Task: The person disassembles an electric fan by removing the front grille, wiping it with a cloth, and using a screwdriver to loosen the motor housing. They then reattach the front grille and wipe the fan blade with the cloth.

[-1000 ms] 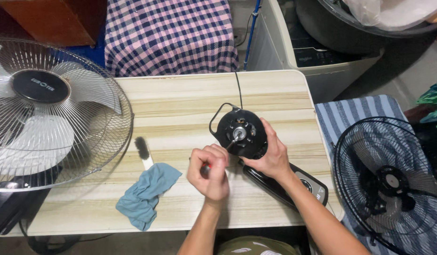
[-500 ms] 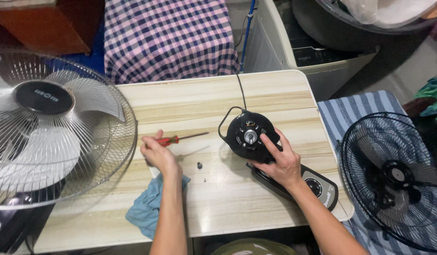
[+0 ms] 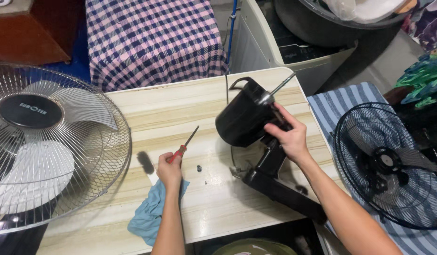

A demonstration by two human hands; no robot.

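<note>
My right hand [image 3: 285, 136] grips the black fan motor housing [image 3: 243, 118], tilted up off the table so its metal shaft [image 3: 280, 86] points up and to the right. The fan's black stand and base [image 3: 280, 189] lie under it on the wooden table [image 3: 147, 118]. My left hand [image 3: 169, 171] holds a red-handled screwdriver [image 3: 183, 146], its tip pointing away from me. A small dark screw [image 3: 199, 168] lies on the table between my hands. A blue cloth [image 3: 151, 212] sits under my left wrist, next to a small black brush [image 3: 145, 162].
A silver-caged fan with white blades [image 3: 48, 146] stands at the table's left. A black caged fan [image 3: 393, 165] rests on a striped cloth [image 3: 329, 106] at the right. A checked cloth [image 3: 152, 42] covers something behind the table, beside a washing machine [image 3: 294, 52].
My right hand has tipped the motor housing up from lying flat, so the shaft points upward. My left hand reached left, picked up the screwdriver and drew it back toward me.
</note>
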